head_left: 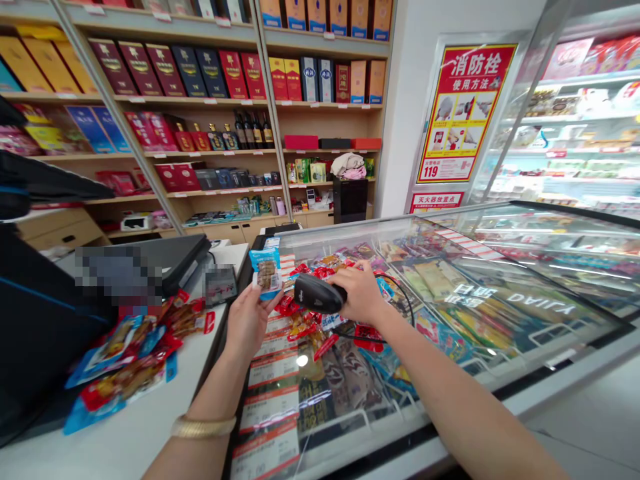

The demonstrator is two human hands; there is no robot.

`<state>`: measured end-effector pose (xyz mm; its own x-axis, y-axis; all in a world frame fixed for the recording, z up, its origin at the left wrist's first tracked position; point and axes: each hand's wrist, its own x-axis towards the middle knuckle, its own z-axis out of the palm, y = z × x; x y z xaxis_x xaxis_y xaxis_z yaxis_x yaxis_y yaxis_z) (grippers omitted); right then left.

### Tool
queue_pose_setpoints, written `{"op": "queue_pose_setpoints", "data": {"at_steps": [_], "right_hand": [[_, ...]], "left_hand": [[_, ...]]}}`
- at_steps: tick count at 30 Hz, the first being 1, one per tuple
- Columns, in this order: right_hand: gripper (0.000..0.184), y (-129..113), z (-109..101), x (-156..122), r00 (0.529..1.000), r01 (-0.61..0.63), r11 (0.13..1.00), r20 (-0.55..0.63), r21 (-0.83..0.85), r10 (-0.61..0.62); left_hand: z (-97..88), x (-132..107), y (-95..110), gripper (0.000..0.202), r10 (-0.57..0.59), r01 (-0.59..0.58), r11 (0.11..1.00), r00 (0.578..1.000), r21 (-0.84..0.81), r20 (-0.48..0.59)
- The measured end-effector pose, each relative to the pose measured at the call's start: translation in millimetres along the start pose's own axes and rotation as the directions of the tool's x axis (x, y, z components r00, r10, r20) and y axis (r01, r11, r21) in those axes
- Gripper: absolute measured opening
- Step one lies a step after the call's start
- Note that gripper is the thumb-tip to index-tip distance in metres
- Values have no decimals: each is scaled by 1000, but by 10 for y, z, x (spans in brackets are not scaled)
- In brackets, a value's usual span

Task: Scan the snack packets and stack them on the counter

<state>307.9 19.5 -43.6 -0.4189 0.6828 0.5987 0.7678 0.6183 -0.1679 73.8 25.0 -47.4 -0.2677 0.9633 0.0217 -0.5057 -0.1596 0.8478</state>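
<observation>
My left hand pinches a small blue and white snack packet with a clear window showing brown pieces. In my right hand is a black barcode scanner, its head turned left toward the packet, a short gap between them. From the scanner a black cable loops over the glass. Below both hands, red and blue snack packets lie heaped on the glass lid of a chest freezer. More snack packets are piled on the white counter at left.
The white counter carries a dark checkout terminal at left. Price labels run along the freezer's left side. Behind stand shelves of boxed bottles. A red poster hangs on the pillar, beside a lit refrigerated display.
</observation>
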Motion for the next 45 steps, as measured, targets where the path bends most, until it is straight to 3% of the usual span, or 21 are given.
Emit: {"op": "queue_pose_setpoints", "data": {"at_steps": [6, 11, 15, 18, 22, 25, 27, 30, 31, 33, 36, 40, 43, 45], "right_hand": [[26, -18, -2, 0, 1000, -5, 1000, 27, -16, 5], [25, 13, 22, -12, 999, -9, 999, -41, -34, 8], [25, 138, 50, -44, 982, -96, 994, -167, -54, 86], [24, 270, 68, -81, 949, -202, 977, -260, -73, 176], [28, 411, 111, -125, 924, -267, 959, -309, -95, 226], [30, 451, 151, -143, 928, -255, 959, -307, -120, 209], [29, 448, 167, -147, 931, -245, 961, -308, -127, 196], [27, 422, 171, -144, 934, -244, 960, -299, -137, 194], [26, 413, 168, -143, 936, -245, 959, -293, -142, 196], [25, 400, 163, -140, 938, -247, 958, -283, -147, 199], [25, 394, 164, -139, 940, -240, 960, -280, -141, 194], [23, 397, 180, -143, 945, -228, 964, -271, -140, 184], [23, 393, 188, -146, 947, -219, 966, -267, -139, 177], [23, 389, 191, -147, 948, -210, 969, -269, -133, 169]], "left_hand": [[-7, -9, -4, 13, -14, 14, 1000, 1000, -9, -7], [-40, 18, -56, 14, 18, -18, 1000, 1000, -20, 6], [-62, 16, -212, 22, 117, -120, 974, 993, 193, 31], [-34, -23, -365, 30, 168, -234, 862, 969, 450, 181], [35, -98, -471, 34, 167, -434, 597, 890, 675, 424], [54, -140, -355, 39, 186, -484, 512, 869, 710, 459], [16, -135, -161, 40, 270, -470, 573, 882, 672, 387], [-180, -68, 257, 39, 416, -431, 710, 895, 557, 162], [-287, -36, 410, 37, 454, -421, 718, 887, 555, 85], [-550, 27, 700, 31, 525, -363, 632, 851, 685, -33], [-985, 99, 1022, 24, 568, -161, 517, 800, 841, -196], [-1419, 170, 1165, 31, 490, -14, 589, 801, 808, -344], [-1553, 209, 1128, 31, 450, 21, 636, 802, 771, -393], [-1569, 215, 1093, 31, 466, 44, 585, 799, 810, -380]]}}
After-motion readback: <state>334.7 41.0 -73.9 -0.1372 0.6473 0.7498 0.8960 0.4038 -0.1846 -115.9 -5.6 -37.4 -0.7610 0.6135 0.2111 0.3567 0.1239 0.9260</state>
